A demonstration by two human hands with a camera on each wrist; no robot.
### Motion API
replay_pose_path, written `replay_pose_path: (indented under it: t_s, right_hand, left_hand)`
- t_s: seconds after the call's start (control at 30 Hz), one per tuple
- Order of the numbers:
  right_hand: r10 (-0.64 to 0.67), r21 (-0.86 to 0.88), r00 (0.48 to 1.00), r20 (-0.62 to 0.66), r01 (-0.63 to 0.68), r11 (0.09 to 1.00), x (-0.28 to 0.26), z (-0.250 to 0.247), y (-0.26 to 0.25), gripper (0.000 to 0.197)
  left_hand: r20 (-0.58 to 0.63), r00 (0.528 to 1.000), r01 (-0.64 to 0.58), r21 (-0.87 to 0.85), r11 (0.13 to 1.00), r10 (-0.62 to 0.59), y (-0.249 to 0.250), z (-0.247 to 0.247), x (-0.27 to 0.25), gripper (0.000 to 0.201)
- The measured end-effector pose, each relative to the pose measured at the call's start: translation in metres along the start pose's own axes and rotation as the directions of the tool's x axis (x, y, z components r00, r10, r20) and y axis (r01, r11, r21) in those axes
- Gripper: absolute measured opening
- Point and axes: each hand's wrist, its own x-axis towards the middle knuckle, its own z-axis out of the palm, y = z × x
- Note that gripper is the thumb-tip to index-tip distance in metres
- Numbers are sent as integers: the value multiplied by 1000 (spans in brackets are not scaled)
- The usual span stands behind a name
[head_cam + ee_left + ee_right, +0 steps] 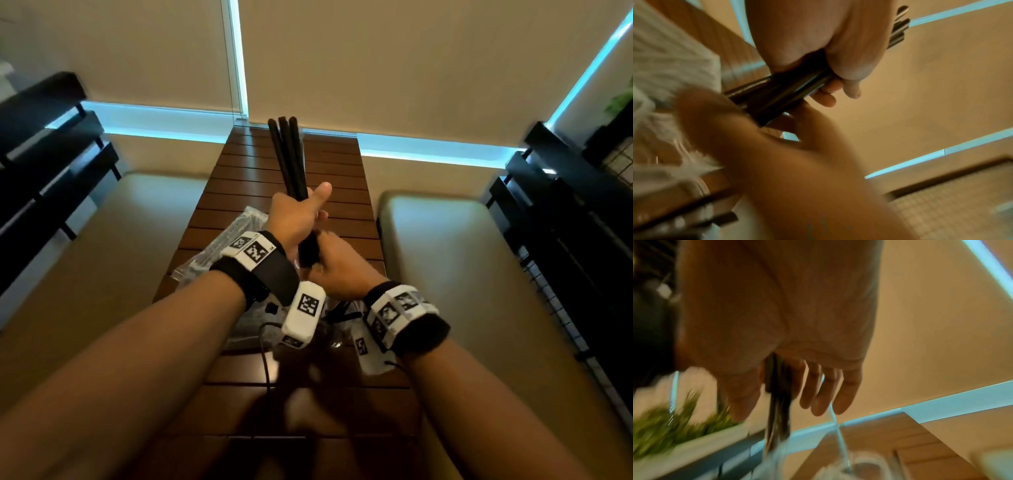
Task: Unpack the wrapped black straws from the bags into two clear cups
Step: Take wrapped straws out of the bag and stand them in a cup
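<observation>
My left hand (298,219) grips a bundle of black straws (289,154) in its fist above the wooden table (335,178); their far ends point up and away. In the left wrist view the left hand's fingers (828,95) curl round the black straws (777,94). My right hand (339,267), blurred, sits at the bundle's near end. In the right wrist view the straws (777,394) pass between its thumb and forefinger, while the other fingers (826,394) hang straight. A clear cup (865,467) shows blurred below.
A clear bag (219,246) holding more straws lies on the table to the left of my hands. Cream cushioned benches (102,240) flank the narrow table on both sides, and dark slatted frames (565,222) stand beyond them. A green plant (674,426) is at the right.
</observation>
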Motion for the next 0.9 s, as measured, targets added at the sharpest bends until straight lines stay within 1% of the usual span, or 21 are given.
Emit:
replay_pose_path:
  t_s: [0.03, 0.07, 0.1, 0.17, 0.2, 0.23, 0.27, 0.33, 0.37, 0.4, 0.47, 0.5, 0.53, 0.6, 0.63, 0.67, 0.73, 0.8, 0.83, 0.87, 0.9]
  right_hand:
    - [2, -30, 1000, -28, -2, 1000, 0, -15, 0, 29]
    - [17, -1, 989, -148, -18, 1000, 0, -33, -2, 25]
    - [43, 60, 939, -342, -24, 998, 0, -53, -6, 20]
    - [51, 155, 711, -701, 82, 984, 0, -92, -21, 12]
    - [16, 136, 626, -779, 145, 980, 1, -103, -33, 16]
    - [-44, 89, 612, -790, 185, 979, 4, -109, -44, 22]
    - [-105, 30, 662, -742, 189, 981, 8, -108, -52, 28]
    - [-170, -152, 835, -523, 105, 983, 13, -91, -59, 39]
    - [-193, -236, 871, -452, 92, 967, 13, -82, -57, 44]
    - [-214, -257, 865, -453, 103, 961, 12, -77, -52, 44]
    - [-187, -86, 777, -601, 170, 982, 6, -76, -42, 33]
    - [-137, 20, 737, -662, 200, 980, 3, -78, -37, 37]
    - [-86, 105, 733, -674, 210, 972, 0, -79, -34, 43]
    - [-54, 140, 776, -628, 182, 973, -2, -71, -31, 43]
    - [-64, 110, 769, -636, 173, 979, -3, -66, -31, 34]
    - [-68, 88, 739, -671, 170, 982, -3, -62, -30, 25]
    - [-14, 110, 677, -736, 141, 984, -5, -62, -24, 14]
    - [108, 189, 640, -761, 60, 980, -9, -67, -14, 10]
    - [182, 235, 617, -765, 4, 972, -11, -70, -9, 10]
    - [255, 287, 593, -763, -42, 957, -12, -72, -2, 10]
    - [320, 343, 572, -755, -71, 937, -14, -71, 5, 11]
  left_hand:
    - [4, 996, -89, 105, 990, 89, -2, 0, 2, 28]
    - [36, 983, -186, 226, 956, 182, -4, -1, 3, 30]
    - [77, 965, -262, 345, 901, 251, -6, -2, 4, 32]
    - [151, 944, -328, 502, 800, 293, -12, -3, 5, 32]
    - [184, 937, -348, 552, 757, 296, -15, -2, 4, 31]
    - [223, 926, -376, 589, 715, 304, -16, 1, 1, 28]
    - [260, 913, -407, 610, 680, 314, -17, 5, -4, 24]
    - [334, 877, -480, 586, 653, 346, -18, 15, -10, 19]
    - [354, 865, -501, 554, 665, 357, -18, 18, -10, 18]
    - [358, 861, -505, 529, 682, 360, -17, 19, -11, 20]
    - [322, 874, -485, 525, 699, 364, -13, 19, -12, 30]
    - [306, 874, -485, 517, 705, 377, -9, 20, -13, 31]
    - [313, 867, -498, 502, 707, 389, -6, 22, -15, 30]
    - [359, 836, -546, 467, 695, 415, 0, 31, -23, 14]
    - [377, 822, -568, 473, 674, 428, 3, 36, -26, 11]
    - [396, 813, -580, 489, 651, 427, 3, 40, -27, 12]
    - [461, 818, -559, 497, 664, 343, -1, 38, -25, 25]
    - [526, 832, -498, 562, 661, 179, -14, 25, -15, 54]
    - [519, 851, -441, 625, 644, 80, -23, 15, -8, 63]
    - [478, 879, -371, 684, 628, -1, -32, 5, -1, 63]
    - [420, 906, -306, 727, 614, -46, -43, -5, 5, 53]
